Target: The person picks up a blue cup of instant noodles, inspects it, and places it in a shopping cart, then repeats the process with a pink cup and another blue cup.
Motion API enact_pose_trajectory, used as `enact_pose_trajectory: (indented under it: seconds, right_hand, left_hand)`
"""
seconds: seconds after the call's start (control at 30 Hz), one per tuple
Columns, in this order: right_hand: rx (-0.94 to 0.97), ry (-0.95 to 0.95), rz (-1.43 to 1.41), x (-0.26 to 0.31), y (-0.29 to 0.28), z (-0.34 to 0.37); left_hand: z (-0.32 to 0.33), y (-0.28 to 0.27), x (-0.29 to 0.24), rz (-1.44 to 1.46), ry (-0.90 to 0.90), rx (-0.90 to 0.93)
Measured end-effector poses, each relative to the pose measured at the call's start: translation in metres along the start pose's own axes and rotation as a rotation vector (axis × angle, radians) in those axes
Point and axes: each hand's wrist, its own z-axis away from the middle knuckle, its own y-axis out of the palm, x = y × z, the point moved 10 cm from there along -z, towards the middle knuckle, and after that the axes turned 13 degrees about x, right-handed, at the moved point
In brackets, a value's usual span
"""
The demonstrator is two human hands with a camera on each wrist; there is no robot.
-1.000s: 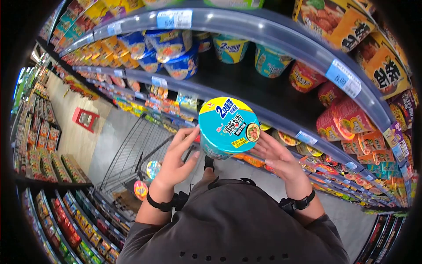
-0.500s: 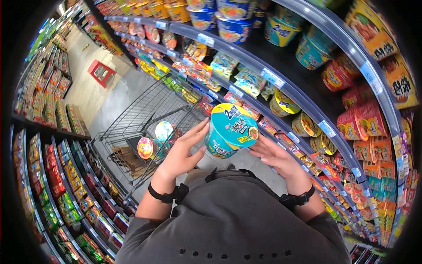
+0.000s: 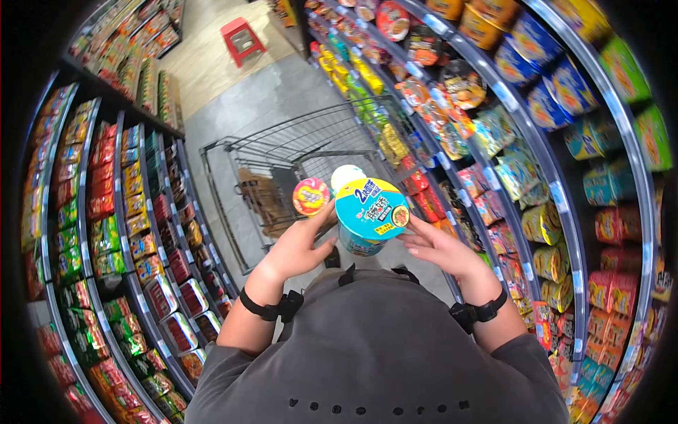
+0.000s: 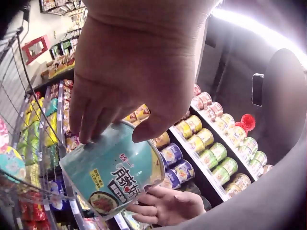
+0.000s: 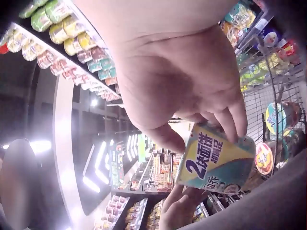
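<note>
A large teal instant noodle cup [image 3: 371, 212] with a yellow-and-teal lid is held in front of the torso between both hands. My left hand [image 3: 296, 247] grips its left side; in the left wrist view, fingers and thumb lie on either side of the teal cup [image 4: 115, 165]. From the other side my right hand [image 3: 448, 251] holds it, thumb and fingers spread across the cup [image 5: 218, 160] in the right wrist view. Beyond it, a noodle cup with a pink lid [image 3: 311, 196] and one with a whitish lid [image 3: 347, 175] are in the cart.
A black wire shopping cart [image 3: 311, 116] stands just ahead, with a brown cardboard box [image 3: 263, 201] in it. Packed shelves [image 3: 501, 92] line the right side, and more shelves [image 3: 131, 244] run along the left. A red stool [image 3: 242, 39] stands farther up the aisle.
The view has swung from the right shelves toward the cart and aisle. Both hands have kept hold of the noodle cup, which now overlaps the cart's near side in view.
</note>
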Motion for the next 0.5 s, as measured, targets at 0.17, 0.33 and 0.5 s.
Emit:
enact_pose_trajectory:
  seconds: [0.17, 0.33, 0.5]
  right_hand:
    - [0.084, 0.179, 0.11, 0.006, 0.029, -0.091]
    - [0.134, 0.236, 0.06, 0.008, 0.046, -0.144]
    - [0.042, 0.166, -0.139, -0.002, 0.039, -0.165]
  left_hand:
    - [0.053, -0.045, 0.07, 0.056, -0.084, -0.078]
    - [0.082, -0.077, 0.106, 0.167, -0.07, -0.1]
    - [0.078, -0.087, 0.133, 0.261, 0.005, -0.098]
